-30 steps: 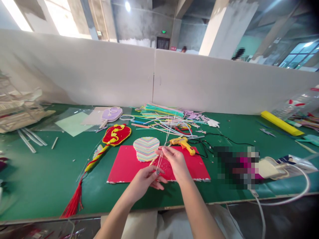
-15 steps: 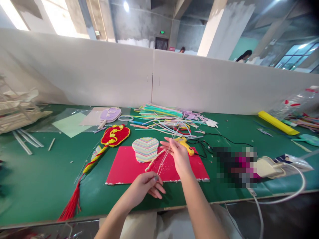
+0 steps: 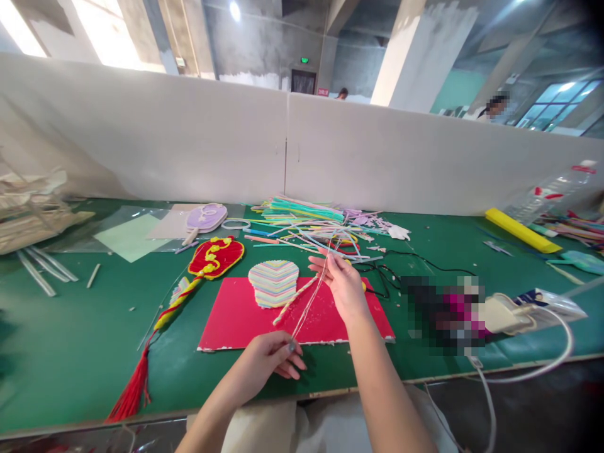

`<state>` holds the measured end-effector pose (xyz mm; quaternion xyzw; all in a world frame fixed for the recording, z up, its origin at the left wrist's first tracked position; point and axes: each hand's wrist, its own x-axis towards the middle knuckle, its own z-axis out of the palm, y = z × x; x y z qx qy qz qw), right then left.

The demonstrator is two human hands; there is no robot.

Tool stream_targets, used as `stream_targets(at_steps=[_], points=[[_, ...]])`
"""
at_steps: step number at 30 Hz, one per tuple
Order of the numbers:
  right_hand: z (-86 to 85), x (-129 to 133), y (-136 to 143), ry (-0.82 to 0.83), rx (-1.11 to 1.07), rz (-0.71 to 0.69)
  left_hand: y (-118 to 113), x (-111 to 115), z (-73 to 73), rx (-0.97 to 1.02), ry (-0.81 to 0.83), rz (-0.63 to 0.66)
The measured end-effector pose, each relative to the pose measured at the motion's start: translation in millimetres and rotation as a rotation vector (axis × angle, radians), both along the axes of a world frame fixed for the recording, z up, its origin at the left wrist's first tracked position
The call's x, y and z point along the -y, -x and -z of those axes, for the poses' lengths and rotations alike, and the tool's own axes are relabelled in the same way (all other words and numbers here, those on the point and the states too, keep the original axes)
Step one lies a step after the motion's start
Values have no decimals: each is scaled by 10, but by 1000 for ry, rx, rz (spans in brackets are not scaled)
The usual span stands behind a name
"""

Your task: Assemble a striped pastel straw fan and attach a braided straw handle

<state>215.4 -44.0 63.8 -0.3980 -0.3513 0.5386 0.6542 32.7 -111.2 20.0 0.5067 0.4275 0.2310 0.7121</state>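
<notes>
Several thin pale strands (image 3: 309,306) run slantwise between my two hands above a red board (image 3: 226,321). My left hand (image 3: 276,355) pinches their lower end near the board's front edge. Higher up and to the right, my right hand (image 3: 343,283) has its thumb and forefinger closed on the strands, the other fingers loosely spread. Beneath them, a pale twisted stick (image 3: 292,301) lies slanted on the board. Beside it rests a striped pastel fan-shaped piece (image 3: 274,283) with a zigzag pattern. Behind my right hand, a yellow glue gun is mostly hidden.
Left of the board lies a red and yellow fan (image 3: 217,257) with a red tassel (image 3: 134,390). Coloured strips (image 3: 302,211) are heaped behind, near a purple fan (image 3: 206,218). To the right are a black cable (image 3: 429,257), a yellow bar (image 3: 521,231) and a plastic bottle (image 3: 552,192).
My right hand has shifted slightly right and the strands stretch a little longer between my hands. My left hand has moved slightly left and down. The view has turned slightly.
</notes>
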Motion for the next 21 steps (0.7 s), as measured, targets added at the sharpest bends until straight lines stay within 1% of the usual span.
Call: stream_targets(at_steps=[8,14,17,21], points=[[26,-54,-60,-41,-7,95,40,-5,-13,62,23,48],[27,-56,-68,-49,-61,85,54,15,-12,100,52,86],[24,-43,-44,-25,-11,72,42,14,-24,94,52,66],[22,-1,37,26,87,11,-7,-4,-53,71,32,8]])
